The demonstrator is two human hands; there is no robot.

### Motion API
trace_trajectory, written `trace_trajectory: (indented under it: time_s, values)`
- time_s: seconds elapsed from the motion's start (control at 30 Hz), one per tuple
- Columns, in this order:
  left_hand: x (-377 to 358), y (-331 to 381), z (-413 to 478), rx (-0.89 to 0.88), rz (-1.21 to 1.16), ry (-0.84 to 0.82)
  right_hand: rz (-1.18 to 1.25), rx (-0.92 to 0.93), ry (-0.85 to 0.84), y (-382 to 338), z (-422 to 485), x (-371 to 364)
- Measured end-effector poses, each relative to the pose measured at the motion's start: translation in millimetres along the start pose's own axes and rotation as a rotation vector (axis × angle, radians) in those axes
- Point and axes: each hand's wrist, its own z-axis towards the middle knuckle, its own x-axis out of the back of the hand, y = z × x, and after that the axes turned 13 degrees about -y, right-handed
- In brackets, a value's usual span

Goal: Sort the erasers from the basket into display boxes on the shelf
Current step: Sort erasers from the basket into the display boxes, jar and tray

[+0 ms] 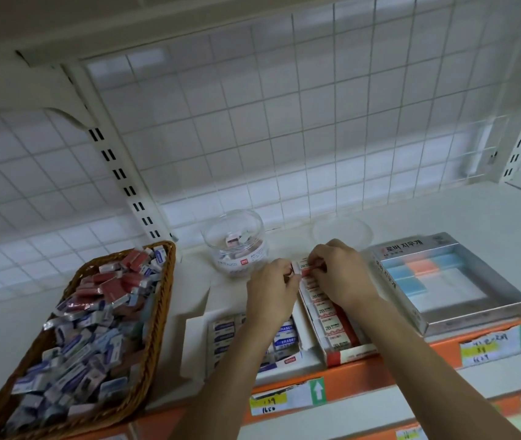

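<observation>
A wicker basket (157,315) full of blue and red sleeved erasers (87,331) sits at the left of the shelf. Two display boxes stand in the middle: one with blue "ERASER" sleeves (224,335), one red-and-white box of 2B erasers (335,328). At the far end of the 2B box, my left hand (271,293) and my right hand (338,271) pinch a red-and-white 2B eraser (304,267) together.
A clear plastic jar (235,246) with a few erasers stands behind the boxes, its lid (343,231) lying to the right. A grey tray box (462,300) of blue and pink erasers sits at the right. Orange shelf edge (364,379) carries price labels.
</observation>
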Motion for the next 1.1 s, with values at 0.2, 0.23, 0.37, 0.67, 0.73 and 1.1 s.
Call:
trace_trajectory:
  time_s: [0.2, 0.23, 0.37, 0.67, 0.73, 1.1]
  values:
    - [-2, -4, 1, -0.056, 0.058, -0.018, -0.002, -0.016, -0.025, 0, 2, 1]
    - [0, -3, 0, -0.059, 0.076, -0.022, -0.013, -0.021, -0.031, -1, 2, 1]
    - [12, -1, -7, -0.104, 0.115, 0.039, -0.144, -0.042, -0.033, -12, 1, 2]
    - [78, -32, -37, 0.06, 0.411, 0.242, -0.106, 0.259, -0.038, -94, 12, -31]
    - [92, -48, -47, 0.11, 0.448, 0.261, -0.092, 0.323, -0.068, -114, 14, -44]
    - [151, -126, -86, 0.54, 0.476, 0.269, -0.059, 0.477, -0.269, -201, 29, -101]
